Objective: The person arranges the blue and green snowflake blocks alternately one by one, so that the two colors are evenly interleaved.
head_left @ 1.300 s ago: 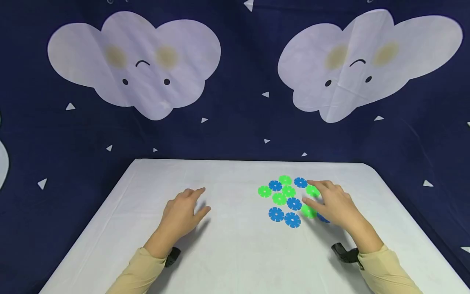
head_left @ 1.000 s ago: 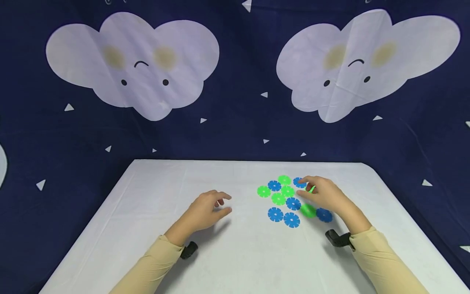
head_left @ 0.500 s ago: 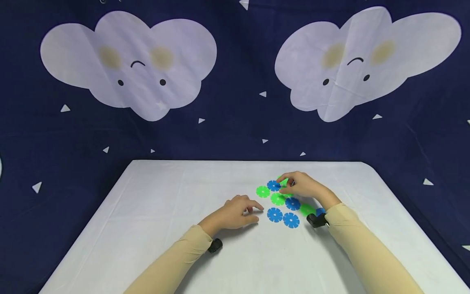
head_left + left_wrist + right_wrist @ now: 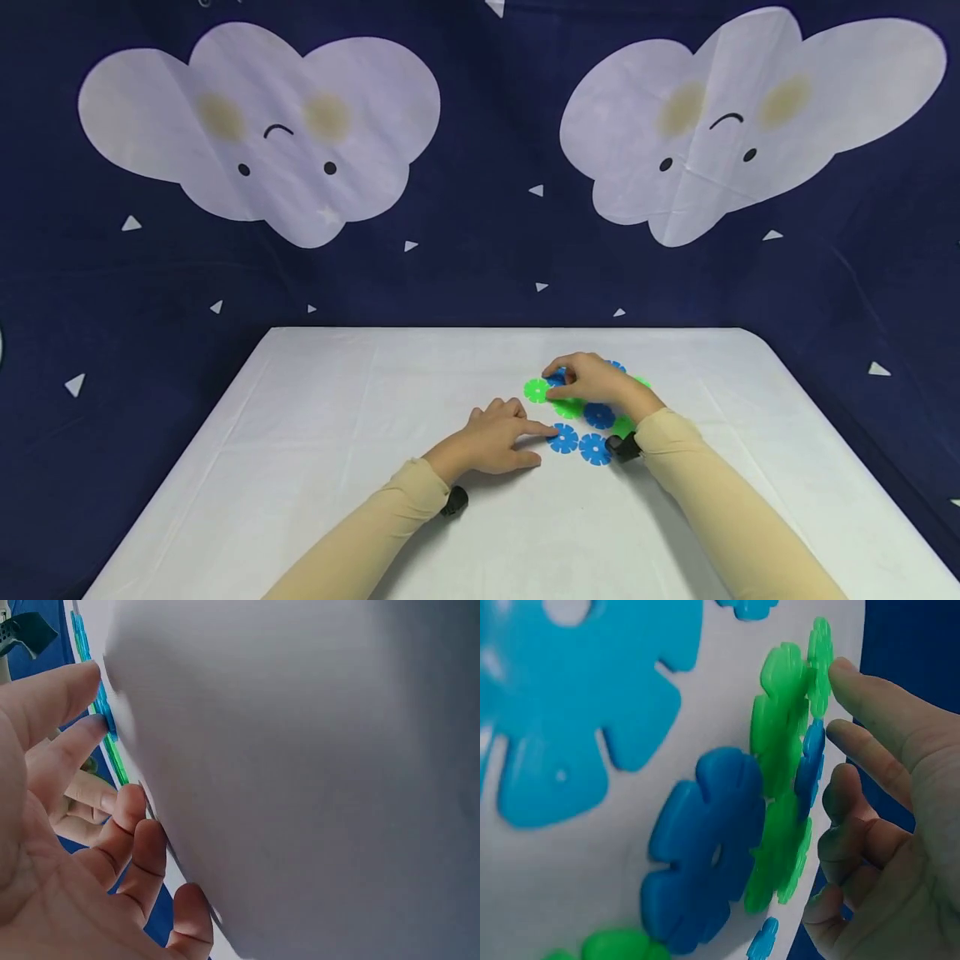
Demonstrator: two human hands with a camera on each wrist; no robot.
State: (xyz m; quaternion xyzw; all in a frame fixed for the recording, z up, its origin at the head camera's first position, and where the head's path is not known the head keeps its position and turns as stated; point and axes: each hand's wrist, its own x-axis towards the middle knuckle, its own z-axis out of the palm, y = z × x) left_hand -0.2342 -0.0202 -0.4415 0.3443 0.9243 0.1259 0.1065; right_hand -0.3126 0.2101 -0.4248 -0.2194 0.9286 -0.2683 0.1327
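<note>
Left hand (image 4: 498, 437): palm down, index finger extended forward, other fingers loosely curled, forearm in beige sleeve angled inward. Right hand (image 4: 592, 381): fingers arched downward, tips together, wrist raised; beige-sleeved forearm crossing from lower right.

White cloth-covered tabletop (image 4: 315, 467), dark navy fabric backdrop (image 4: 495, 250) hung behind its far edge, printed with pale cloud faces (image 4: 258, 133)

The head camera looks forward and down over the table (image 4: 315, 433); both wrist cameras sit close against that tabletop.
</note>
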